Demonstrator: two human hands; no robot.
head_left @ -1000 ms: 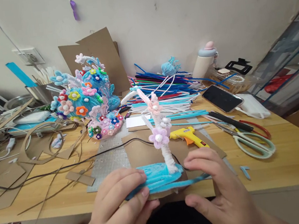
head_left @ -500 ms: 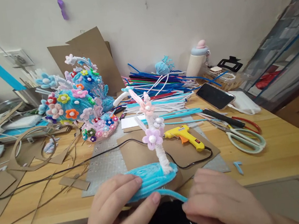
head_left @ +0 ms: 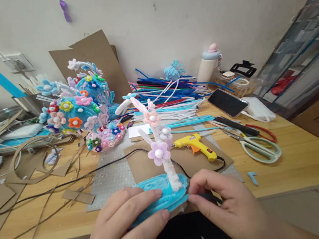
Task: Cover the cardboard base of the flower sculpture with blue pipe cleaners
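An oval base (head_left: 152,184) covered in coiled blue pipe cleaner sits at the near edge of the table. My left hand (head_left: 125,220) grips its left part, fingers over the top and thumb along the front rim. A loose blue pipe cleaner (head_left: 180,201) runs along that front rim. At the base's right end, my right hand (head_left: 225,204) pinches the strip between thumb and forefinger. From the base rises a white-wrapped stem (head_left: 170,172), leaning left, with a purple flower (head_left: 159,153) and a peach flower (head_left: 151,118). The base's underside is hidden.
Behind the base, a yellow glue gun (head_left: 196,146) rests on cardboard, its black cord crossing leftward. Scissors (head_left: 260,149) and a phone (head_left: 227,102) lie to the right. Pipe cleaners (head_left: 167,91) are piled at the back. A flower-covered blue piece (head_left: 74,110) stands left.
My right hand has moved up and slightly left, bringing the blue strip against the base's front rim. The base and stem have tilted a little to the left.
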